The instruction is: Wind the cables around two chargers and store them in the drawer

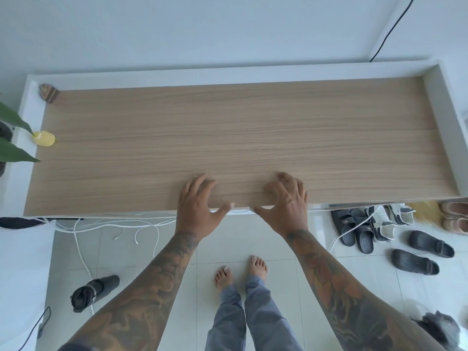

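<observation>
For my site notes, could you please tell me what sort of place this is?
Most likely a home entryway: pairs of sandals and other shoes lie on the white tiled floor beside a wood-topped cabinet, and a houseplant stands at its end.

We see bright, soft, even daylight with only faint shadows. The worktop (228, 138) bows from wide-angle distortion, its edges curving. The shoes (430, 216) at the right edge smear into blur, while the middle stays sharp. The floor (253, 236) tiles show mild glare.
</observation>
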